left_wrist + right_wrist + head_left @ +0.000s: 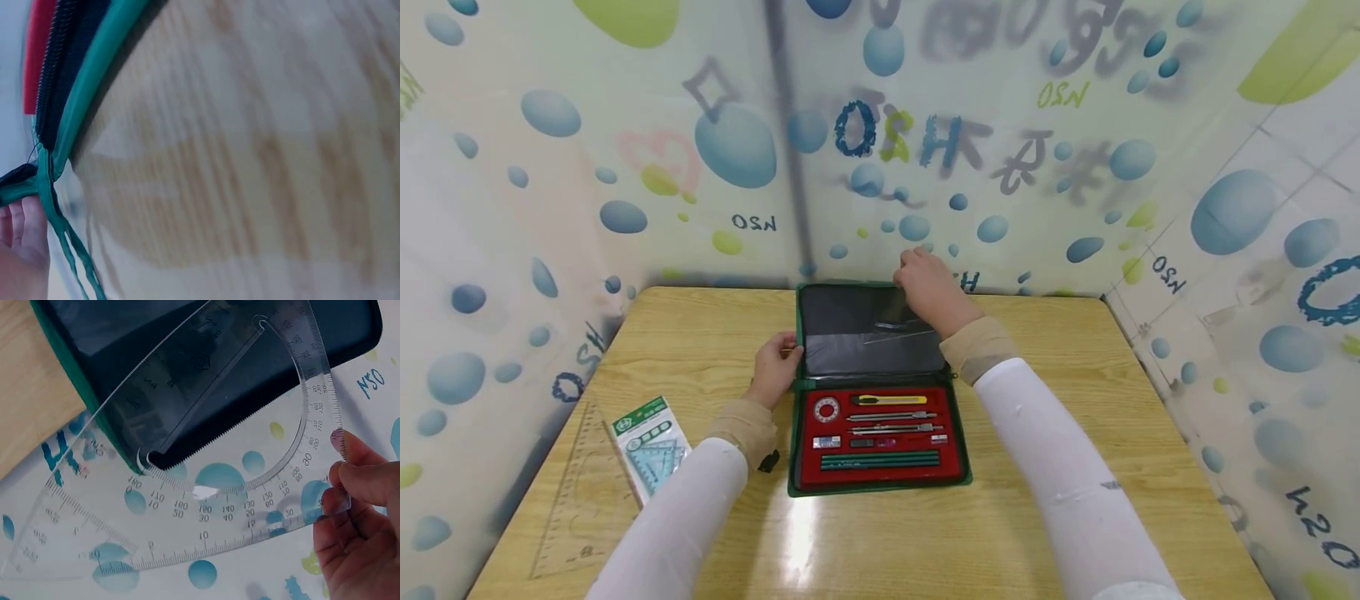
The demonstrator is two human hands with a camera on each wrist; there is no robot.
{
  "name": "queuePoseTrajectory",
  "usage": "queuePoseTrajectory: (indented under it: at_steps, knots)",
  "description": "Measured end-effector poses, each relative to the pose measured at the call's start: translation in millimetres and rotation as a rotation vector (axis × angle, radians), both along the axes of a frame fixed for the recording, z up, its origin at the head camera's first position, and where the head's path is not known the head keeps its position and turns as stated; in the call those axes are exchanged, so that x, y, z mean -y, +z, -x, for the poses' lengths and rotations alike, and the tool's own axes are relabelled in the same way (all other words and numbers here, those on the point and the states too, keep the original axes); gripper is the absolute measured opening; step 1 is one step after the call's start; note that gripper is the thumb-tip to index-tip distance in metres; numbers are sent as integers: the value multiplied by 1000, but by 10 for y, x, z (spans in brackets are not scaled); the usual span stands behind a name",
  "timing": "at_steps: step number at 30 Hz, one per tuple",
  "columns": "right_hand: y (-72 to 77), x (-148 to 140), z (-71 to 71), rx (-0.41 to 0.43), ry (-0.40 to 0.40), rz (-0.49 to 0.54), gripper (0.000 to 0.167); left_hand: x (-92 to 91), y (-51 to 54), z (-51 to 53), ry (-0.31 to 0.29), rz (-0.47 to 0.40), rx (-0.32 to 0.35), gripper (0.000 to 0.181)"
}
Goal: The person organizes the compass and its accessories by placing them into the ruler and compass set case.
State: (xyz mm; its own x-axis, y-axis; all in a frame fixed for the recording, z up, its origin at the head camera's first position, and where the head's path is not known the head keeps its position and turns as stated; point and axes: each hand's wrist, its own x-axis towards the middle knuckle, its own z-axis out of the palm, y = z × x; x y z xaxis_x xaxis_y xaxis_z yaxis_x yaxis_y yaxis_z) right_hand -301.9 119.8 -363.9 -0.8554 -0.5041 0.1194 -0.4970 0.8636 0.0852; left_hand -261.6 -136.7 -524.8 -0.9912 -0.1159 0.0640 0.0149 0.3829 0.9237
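Observation:
A green zip drawing-set case [957, 481] lies unfolded on the table, its dark lid pocket at the back. My right hand [931, 287] is at the lid's top edge. In the right wrist view, its thumb and fingers pinch one corner of a clear triangular set square [219, 515] with protractor markings. The set square overlaps the lid [244, 419]; whether part of it sits inside the pocket I cannot tell. My left hand [772, 367] holds the lid's left edge near the fold, its fingers partly hidden. Up close, the left wrist view shows the hand [25, 250] against the green edging.
The red tray [880, 483] holds a yellow utility knife [891, 400], compasses [891, 429], green pencils [880, 460] and small pieces. Left of the case lie a packaged ruler set [651, 446] and another clear set square [576, 517]. A patterned curtain [865, 233] borders the table's back.

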Motion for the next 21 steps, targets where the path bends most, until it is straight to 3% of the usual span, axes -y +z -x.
queuePoseTrajectory:
  at_steps: [7, 14, 21]
  knots:
    - [-80, -1, 35, 105, -6, 179, 35, 7, 21, -21, -22, -8, -26, 36]
    - [-321, 73, 47, 317, 24, 178, 34, 12, 10, -14, -13, 20, -35, 29]
    - [-596, 110, 19, 355, 3, 150, 36, -1, 14, -17, -26, 29, -19, 28]
